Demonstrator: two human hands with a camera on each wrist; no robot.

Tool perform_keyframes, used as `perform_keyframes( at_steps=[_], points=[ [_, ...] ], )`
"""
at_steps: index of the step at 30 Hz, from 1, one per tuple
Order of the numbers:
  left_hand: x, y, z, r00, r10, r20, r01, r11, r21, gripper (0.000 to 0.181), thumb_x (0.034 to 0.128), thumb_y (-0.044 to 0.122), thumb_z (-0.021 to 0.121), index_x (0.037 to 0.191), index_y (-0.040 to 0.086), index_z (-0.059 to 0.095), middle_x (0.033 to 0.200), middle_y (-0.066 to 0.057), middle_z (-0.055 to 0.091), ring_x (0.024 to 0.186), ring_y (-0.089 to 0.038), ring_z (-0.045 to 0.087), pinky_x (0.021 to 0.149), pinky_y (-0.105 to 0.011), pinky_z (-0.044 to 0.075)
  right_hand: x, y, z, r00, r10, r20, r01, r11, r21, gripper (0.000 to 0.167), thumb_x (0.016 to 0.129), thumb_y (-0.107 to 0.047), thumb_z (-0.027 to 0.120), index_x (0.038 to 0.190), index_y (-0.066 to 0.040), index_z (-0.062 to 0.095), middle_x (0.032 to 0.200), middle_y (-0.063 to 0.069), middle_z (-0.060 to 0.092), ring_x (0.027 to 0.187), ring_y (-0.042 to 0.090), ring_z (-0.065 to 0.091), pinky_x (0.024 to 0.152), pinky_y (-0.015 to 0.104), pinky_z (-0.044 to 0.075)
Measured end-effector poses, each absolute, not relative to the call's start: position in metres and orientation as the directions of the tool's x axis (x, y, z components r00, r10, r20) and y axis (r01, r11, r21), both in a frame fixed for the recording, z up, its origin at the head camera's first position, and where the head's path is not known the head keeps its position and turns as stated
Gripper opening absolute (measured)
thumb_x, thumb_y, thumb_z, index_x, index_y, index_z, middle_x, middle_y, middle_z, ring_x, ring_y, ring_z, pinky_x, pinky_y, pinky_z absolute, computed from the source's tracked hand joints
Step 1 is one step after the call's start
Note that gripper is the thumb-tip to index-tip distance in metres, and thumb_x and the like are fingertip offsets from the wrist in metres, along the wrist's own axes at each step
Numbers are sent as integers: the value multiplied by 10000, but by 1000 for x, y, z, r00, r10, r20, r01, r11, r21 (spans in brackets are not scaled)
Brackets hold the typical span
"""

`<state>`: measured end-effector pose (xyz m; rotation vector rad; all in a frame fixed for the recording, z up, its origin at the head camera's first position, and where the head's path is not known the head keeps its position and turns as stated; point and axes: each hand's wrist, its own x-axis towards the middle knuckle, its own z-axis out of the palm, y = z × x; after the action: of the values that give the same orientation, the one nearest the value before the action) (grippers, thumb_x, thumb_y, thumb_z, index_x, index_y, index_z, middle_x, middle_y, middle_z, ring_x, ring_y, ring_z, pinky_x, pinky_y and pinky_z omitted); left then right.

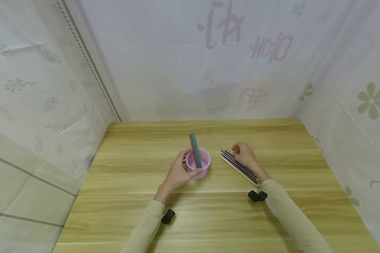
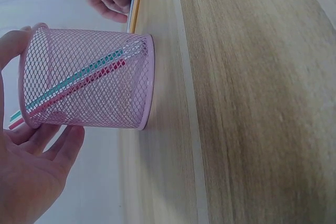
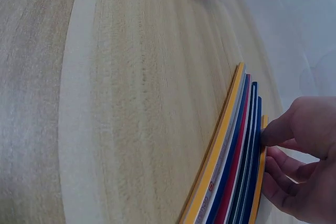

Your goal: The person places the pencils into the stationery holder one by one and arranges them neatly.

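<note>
My left hand (image 1: 178,172) holds a pink mesh pen cup (image 2: 86,77), thumb at one side of the rim and fingers curled along the other. Inside the cup lean a few pencils, teal (image 1: 194,147) and red (image 2: 105,72), their ends sticking out above the rim. To the right lies a bundle of colored pencils (image 1: 240,167), with yellow, dark blue, red and silver sides. At the bundle's far side my right hand (image 1: 245,154) pinches a yellow pencil (image 3: 258,192) between thumb and fingers, beside the others. Part of that pencil is hidden by the hand in the head view.
A wood-grain table (image 1: 209,218) carries everything. Pale printed curtains (image 1: 177,63) surround it at the back and both sides. Black wrist devices (image 1: 257,196) sit on both sleeves.
</note>
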<state>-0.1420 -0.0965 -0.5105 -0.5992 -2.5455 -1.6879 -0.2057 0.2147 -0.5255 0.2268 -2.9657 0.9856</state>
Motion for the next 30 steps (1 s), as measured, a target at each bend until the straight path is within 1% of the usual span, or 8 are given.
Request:
perform_keyframes(
  at_steps=[4, 7, 13, 17, 20, 26, 30],
  points=[
    [-141, -96, -512, -925, 301, 234, 333, 338, 881, 844, 769, 201, 901, 1456, 24, 444, 1374, -144, 574, 1246, -314, 596, 1008, -434, 566, -205, 216, -527, -988, -145, 51, -148, 802, -579, 139, 853, 5, 653, 987, 27, 681, 844, 111, 628, 798, 251, 565, 718, 355, 453],
    [-140, -96, -511, -927, 294, 234, 329, 334, 883, 845, 762, 192, 904, 1454, 30, 447, 1372, -140, 576, 1241, -314, 600, 1010, -436, 565, -206, 216, -528, -985, -165, 50, -164, 809, -565, 133, 866, 0, 640, 993, 19, 675, 836, 99, 626, 779, 234, 563, 695, 338, 454],
    [-141, -95, -510, -925, 295, 238, 332, 331, 883, 854, 756, 190, 909, 1457, 28, 448, 1377, -142, 574, 1252, -311, 595, 1013, -436, 566, -207, 214, -526, -976, -209, 63, -212, 832, -513, 165, 895, 12, 577, 1036, 34, 658, 859, 134, 663, 731, 229, 562, 637, 347, 469],
    [-141, -96, -510, -925, 297, 239, 335, 336, 880, 858, 758, 185, 906, 1461, 26, 441, 1379, -145, 570, 1260, -310, 587, 1020, -428, 563, -208, 212, -524, -972, -227, 68, -230, 831, -507, 201, 927, 12, 554, 1101, 49, 649, 961, 199, 693, 817, 296, 627, 678, 416, 529],
    [-141, -96, -510, -926, 297, 233, 332, 347, 877, 860, 764, 190, 901, 1466, 26, 432, 1382, -145, 565, 1267, -309, 582, 1027, -417, 558, -211, 208, -519, -970, -234, 72, -237, 829, -506, 239, 938, 3, 556, 1154, 49, 648, 988, 205, 690, 897, 333, 643, 737, 468, 548],
    [-142, -97, -511, -927, 296, 231, 332, 358, 873, 855, 767, 201, 899, 1464, 28, 434, 1384, -144, 566, 1264, -303, 583, 1024, -411, 560, -214, 194, -500, -958, -254, 132, -286, 813, -507, 259, 948, 1, 534, 1167, 38, 668, 944, 186, 687, 859, 325, 626, 738, 482, 536],
    [-141, -97, -511, -930, 294, 221, 323, 363, 874, 858, 763, 203, 902, 1466, 44, 436, 1385, -132, 565, 1267, -295, 580, 1027, -409, 559, -214, 182, -485, -951, -257, 170, -308, 797, -519, 276, 953, -8, 509, 1169, 28, 676, 946, 180, 686, 844, 312, 621, 717, 459, 527]
  ],
)
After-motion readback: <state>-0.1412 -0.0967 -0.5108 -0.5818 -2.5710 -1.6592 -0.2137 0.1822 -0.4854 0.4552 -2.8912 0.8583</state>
